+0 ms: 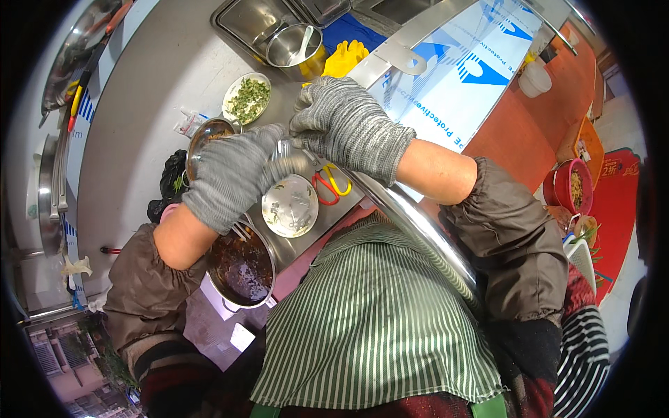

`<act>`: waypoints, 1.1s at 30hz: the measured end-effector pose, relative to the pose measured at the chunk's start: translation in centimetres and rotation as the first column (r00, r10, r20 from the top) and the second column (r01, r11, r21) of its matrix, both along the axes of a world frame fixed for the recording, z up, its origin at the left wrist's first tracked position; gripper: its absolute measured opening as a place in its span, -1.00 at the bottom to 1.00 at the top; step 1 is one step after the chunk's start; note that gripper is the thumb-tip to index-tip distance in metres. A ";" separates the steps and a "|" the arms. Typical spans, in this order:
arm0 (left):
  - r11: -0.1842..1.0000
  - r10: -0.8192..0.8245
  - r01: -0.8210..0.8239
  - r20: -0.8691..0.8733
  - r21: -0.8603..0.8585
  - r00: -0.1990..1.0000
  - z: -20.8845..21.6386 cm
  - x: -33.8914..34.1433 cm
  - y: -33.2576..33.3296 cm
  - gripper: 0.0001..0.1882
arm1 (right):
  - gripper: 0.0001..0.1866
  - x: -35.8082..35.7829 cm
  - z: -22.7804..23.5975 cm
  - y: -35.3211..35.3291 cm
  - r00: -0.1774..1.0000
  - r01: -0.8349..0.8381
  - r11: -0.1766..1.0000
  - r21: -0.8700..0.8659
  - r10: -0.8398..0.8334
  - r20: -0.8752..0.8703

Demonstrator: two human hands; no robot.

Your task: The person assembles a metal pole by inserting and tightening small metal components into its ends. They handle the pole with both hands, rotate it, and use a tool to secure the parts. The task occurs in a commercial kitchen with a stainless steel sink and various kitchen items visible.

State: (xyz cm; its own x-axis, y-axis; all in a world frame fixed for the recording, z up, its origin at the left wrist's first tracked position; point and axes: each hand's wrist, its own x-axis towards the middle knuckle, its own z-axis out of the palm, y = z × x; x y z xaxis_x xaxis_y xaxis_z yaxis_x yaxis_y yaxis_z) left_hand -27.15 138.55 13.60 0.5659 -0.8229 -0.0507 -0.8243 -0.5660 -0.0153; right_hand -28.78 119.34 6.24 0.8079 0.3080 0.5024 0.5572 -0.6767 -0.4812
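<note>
With my left hand [233,174] and right hand [348,125] half-curled just beyond the dish [284,213], I can't tell whether either grips the shiny piece [283,148] between them, and a fumbled pinch could drop it onto that dish or the scissors [332,184] at its right.

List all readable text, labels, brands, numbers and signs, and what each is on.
Wording withheld; locations only.
Blue-and-white plastic film, right: large lettering, readable.
Film strip, far left: lettering, partly readable.
Red panel, far right: characters, partly readable.
Clear packet: marks too small to read.
</note>
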 end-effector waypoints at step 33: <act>0.947 0.124 -0.160 0.141 0.278 0.982 0.1 0.5 -2.4 -0.68 | -0.84 0.0 -0.5 0.3 0.999 0.008 0.999 0.036 -0.007 -0.038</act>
State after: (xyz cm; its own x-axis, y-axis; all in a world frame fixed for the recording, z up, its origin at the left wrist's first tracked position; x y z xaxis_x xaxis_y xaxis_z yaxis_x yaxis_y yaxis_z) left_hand -26.69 136.17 13.66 0.6922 -0.6942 -0.1973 -0.7178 -0.6338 -0.2882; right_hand -28.74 119.67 5.77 0.8289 0.2841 0.4818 0.5330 -0.6624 -0.5264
